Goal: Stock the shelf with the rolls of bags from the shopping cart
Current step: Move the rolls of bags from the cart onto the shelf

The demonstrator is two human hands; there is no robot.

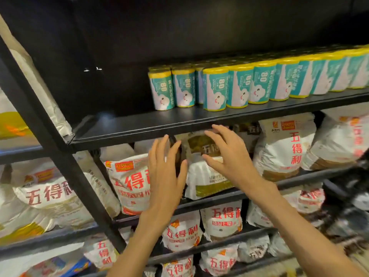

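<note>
Both hands, left hand and right hand, hung spread and empty (fingers straight); careless restocking could topple the upright rolls off the shelf.

A black metal shelf runs across at chest height, held by a slanted black upright on the left. On it stand rolls of bags with teal and white labels and yellow ends, upright and touching one another, in a row from the middle to the right end; more stand behind them. The left part of the board is bare. Lower shelves carry white flour sacks with red lettering, leaning and stacked close together, and one sack with a green label in the middle.
</note>
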